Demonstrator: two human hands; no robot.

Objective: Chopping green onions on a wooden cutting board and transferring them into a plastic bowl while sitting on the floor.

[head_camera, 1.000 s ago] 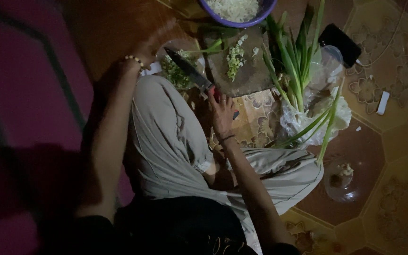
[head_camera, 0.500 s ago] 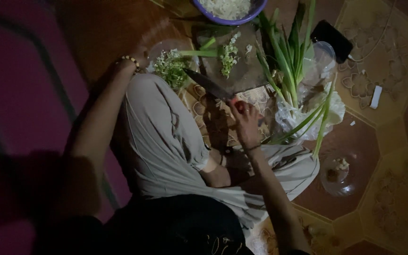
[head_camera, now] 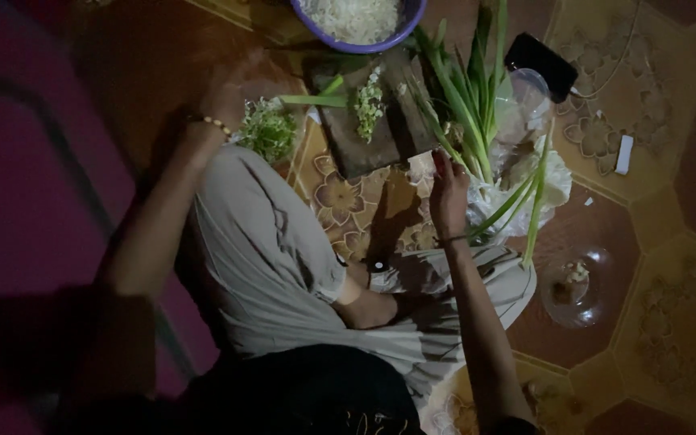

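I sit on the floor at a dark wooden cutting board (head_camera: 364,141) with a small heap of chopped greens (head_camera: 368,105) on it. My right hand (head_camera: 449,197) is at the board's right corner, closed on a knife (head_camera: 414,109) whose dark blade points up across the board. My left hand (head_camera: 227,93), blurred, with a bead bracelet on its wrist, hovers left of the board beside a pile of chopped greens (head_camera: 267,130). A green onion stalk (head_camera: 312,101) lies between that hand and the board. Whether the left hand holds anything is unclear.
A purple bowl (head_camera: 412,20) of white shreds stands behind the board. Long green onions (head_camera: 477,105) lie on a white plastic bag (head_camera: 553,181) to the right, with a black phone (head_camera: 541,64) beyond. A glass bowl (head_camera: 582,282) sits on the patterned floor at right.
My right hand has carried the knife from the board's near left side over to its right corner. My left hand has drawn back left, off the board.
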